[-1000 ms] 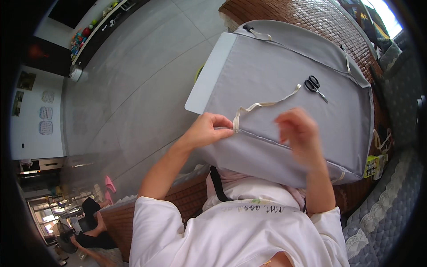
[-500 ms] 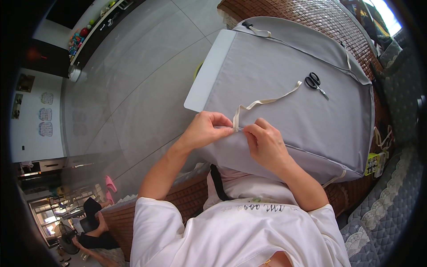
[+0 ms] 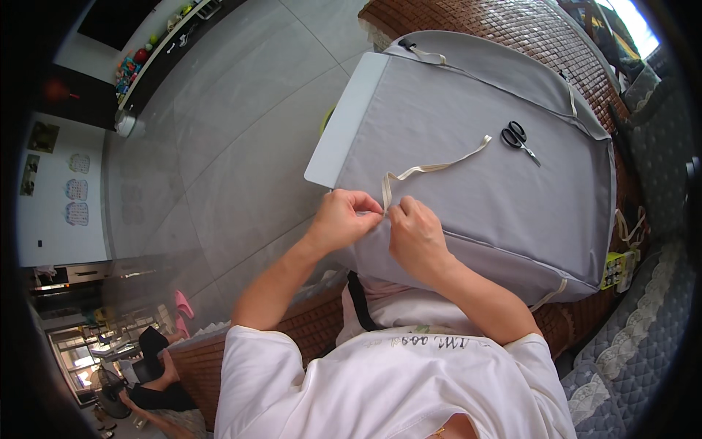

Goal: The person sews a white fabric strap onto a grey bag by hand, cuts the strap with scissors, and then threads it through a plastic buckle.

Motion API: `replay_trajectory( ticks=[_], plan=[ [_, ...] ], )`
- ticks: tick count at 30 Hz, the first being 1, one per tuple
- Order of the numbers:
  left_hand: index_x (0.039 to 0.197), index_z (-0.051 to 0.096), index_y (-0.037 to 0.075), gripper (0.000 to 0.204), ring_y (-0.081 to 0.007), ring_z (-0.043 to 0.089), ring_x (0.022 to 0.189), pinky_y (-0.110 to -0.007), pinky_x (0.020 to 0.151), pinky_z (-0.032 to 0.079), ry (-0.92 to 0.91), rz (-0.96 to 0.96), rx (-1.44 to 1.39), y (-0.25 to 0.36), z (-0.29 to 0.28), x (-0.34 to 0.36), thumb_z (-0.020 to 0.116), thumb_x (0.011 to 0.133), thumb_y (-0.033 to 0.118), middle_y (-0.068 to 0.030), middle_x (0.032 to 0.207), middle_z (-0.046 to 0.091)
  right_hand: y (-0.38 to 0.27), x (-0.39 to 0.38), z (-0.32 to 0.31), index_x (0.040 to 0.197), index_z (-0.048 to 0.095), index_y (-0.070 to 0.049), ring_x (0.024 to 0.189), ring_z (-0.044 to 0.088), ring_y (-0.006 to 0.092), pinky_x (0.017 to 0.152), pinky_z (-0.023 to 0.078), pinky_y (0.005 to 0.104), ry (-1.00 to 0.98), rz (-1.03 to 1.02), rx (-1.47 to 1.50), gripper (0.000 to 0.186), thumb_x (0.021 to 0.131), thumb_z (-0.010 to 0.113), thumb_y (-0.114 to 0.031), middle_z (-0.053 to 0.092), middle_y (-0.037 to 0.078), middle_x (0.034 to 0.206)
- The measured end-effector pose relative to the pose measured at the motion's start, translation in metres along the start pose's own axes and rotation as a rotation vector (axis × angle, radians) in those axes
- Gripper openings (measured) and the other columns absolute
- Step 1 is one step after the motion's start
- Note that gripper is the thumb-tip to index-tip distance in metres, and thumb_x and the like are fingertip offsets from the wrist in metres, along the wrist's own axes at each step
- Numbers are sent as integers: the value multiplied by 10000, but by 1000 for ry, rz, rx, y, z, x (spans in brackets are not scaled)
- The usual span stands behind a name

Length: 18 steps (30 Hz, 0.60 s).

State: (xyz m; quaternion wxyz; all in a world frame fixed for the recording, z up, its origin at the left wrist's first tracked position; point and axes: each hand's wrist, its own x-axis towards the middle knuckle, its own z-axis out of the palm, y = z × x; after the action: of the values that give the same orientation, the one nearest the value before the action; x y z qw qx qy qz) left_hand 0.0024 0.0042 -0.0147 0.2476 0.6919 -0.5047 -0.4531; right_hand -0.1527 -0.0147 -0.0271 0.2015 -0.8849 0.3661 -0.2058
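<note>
the cream tape [image 3: 424,169] rises from the near edge of the grey cloth [image 3: 475,190] just in front of me, then runs loose across it up and to the right. my left hand [image 3: 338,219] pinches that edge between thumb and forefinger, beside the tape's base. my right hand [image 3: 418,233] meets it there, fingertips drawn in close; what lies between them i cannot tell. near the tape's free end lie black-handled scissors [image 3: 520,142], blades toward the lower right. a white board [image 3: 345,124] sticks out from the cloth's left side
</note>
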Motion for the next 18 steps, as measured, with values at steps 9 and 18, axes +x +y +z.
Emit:
replay_trajectory(
  ticks=[9,18],
  plan=[
    [736,633,21,117,-110,570,528,-240,519,449,143,77,-92,-16,7,3,635,670,118,-74,639,623,8,4,22,777,520,-13,669,512,296,594,422,365,100,185,353,102,695,501,46,478,133,718],
    [746,622,-8,96,-77,582,628,-215,576,458,202,93,173,13,10,-9,634,679,60,-67,675,633,5,11,0,780,416,-15,698,503,316,606,408,391,114,219,493,163,659,481,73,481,143,720]
  ],
)
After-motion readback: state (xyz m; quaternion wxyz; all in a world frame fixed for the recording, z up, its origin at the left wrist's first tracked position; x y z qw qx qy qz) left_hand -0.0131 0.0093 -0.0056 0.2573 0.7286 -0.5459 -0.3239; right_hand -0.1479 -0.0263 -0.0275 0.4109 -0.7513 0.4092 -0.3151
